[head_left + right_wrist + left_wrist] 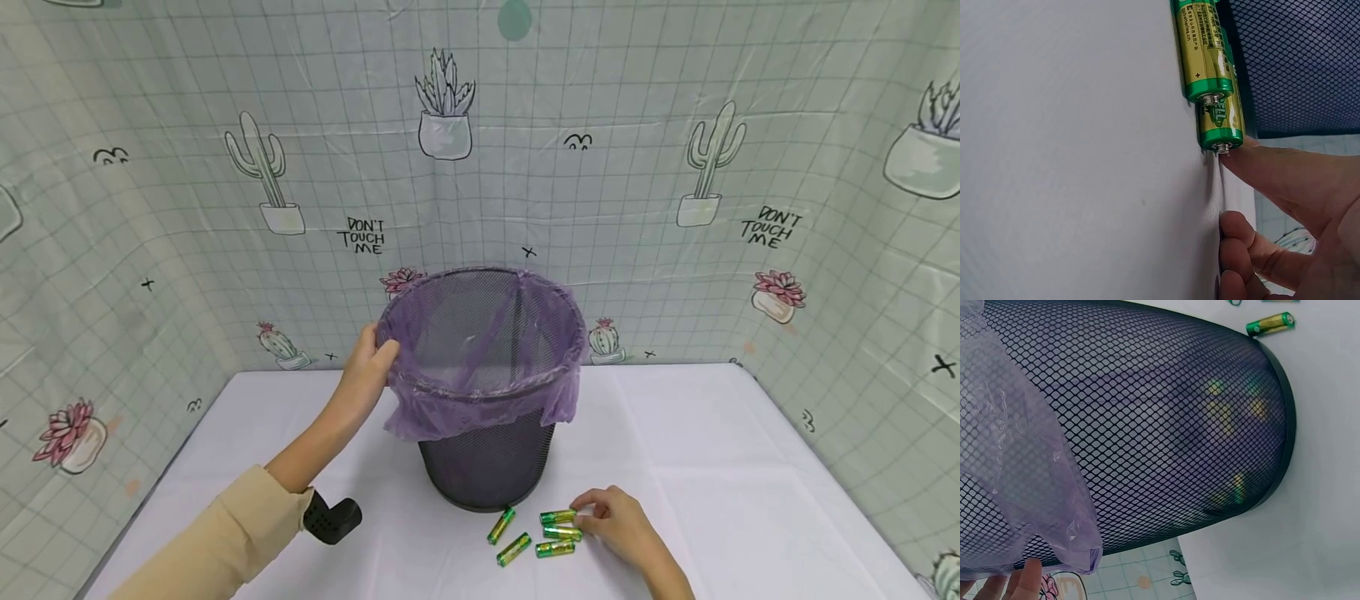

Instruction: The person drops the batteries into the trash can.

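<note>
A white counter (pixel 712 467) carries a black mesh wastebasket (pixel 487 467), lined with a purple bag (pixel 480 400) folded over its rim. The left hand (pixel 367 367) curls round that rim — apparently steadying it. Five green-gold AA batteries (pixel 534 533) lie at the basket's foot; the right hand (pixel 618 521) has its grip pinching one battery's end (pixel 1219 128)

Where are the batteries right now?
In the head view, the batteries lie on the white table just in front of the mesh bin, by the right hand.
</note>
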Demonstrator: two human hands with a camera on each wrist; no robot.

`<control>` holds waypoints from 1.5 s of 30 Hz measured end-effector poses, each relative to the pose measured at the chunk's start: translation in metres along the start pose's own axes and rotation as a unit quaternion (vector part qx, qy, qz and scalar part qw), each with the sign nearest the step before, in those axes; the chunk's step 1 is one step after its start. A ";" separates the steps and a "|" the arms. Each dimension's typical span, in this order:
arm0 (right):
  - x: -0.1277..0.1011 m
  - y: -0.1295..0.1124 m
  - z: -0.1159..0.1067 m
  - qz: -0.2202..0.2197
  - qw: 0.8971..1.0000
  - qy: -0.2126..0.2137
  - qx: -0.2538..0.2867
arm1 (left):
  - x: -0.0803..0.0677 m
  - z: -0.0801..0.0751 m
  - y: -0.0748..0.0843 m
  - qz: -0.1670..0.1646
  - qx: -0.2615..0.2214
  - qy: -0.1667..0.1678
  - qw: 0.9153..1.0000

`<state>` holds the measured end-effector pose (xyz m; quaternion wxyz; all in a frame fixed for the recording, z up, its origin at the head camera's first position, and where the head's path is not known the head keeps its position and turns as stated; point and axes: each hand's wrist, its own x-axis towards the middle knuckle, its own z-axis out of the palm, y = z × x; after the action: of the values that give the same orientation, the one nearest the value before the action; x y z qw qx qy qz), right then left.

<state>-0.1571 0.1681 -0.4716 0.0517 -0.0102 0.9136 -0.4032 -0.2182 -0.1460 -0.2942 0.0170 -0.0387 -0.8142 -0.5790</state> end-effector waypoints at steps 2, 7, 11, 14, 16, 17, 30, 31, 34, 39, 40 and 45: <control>0.001 -0.001 0.001 0.001 1.000 0.003 -0.002 | 0.000 0.000 0.000 0.000 -0.002 0.000 1.000; 0.000 -0.002 0.001 0.005 1.000 0.005 -0.004 | -0.001 0.000 0.000 0.003 -0.009 0.002 1.000; -0.001 -0.004 0.000 0.008 1.000 -0.003 -0.002 | 0.000 0.000 -0.001 0.003 -0.006 0.007 1.000; -0.003 -0.005 -0.003 0.013 1.000 -0.011 0.004 | 0.000 0.001 -0.001 0.004 -0.003 0.008 1.000; -0.003 -0.007 -0.004 0.016 1.000 -0.010 0.005 | 0.001 0.001 -0.001 0.007 -0.003 0.007 1.000; -0.003 -0.007 -0.004 0.015 1.000 -0.007 0.004 | 0.001 0.001 -0.001 0.008 -0.002 0.007 1.000; -0.004 -0.048 -0.037 -0.063 0.994 0.059 -0.069 | 0.000 0.000 -0.001 0.009 0.000 0.003 1.000; -0.004 -0.053 -0.041 -0.072 0.992 0.065 -0.074 | 0.001 0.000 -0.001 0.009 0.000 0.002 1.000; -0.006 -0.066 -0.053 -0.102 0.987 0.085 -0.086 | 0.000 0.000 -0.002 0.011 -0.002 -0.001 1.000; -0.007 -0.085 -0.070 -0.161 0.973 0.124 -0.113 | -0.001 0.000 -0.001 0.012 -0.002 0.001 1.000; -0.007 -0.089 -0.073 -0.171 0.969 0.131 -0.119 | -0.001 0.000 -0.001 0.012 -0.003 0.002 1.000; -0.011 -0.108 -0.090 -0.217 0.956 0.149 -0.132 | 0.000 -0.001 0.000 0.010 -0.005 -0.001 1.000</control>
<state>-0.1582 0.1620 -0.3308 -0.1760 -0.1547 0.9316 -0.2779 -0.2179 -0.1466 -0.2940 0.0220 -0.0470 -0.8107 -0.5831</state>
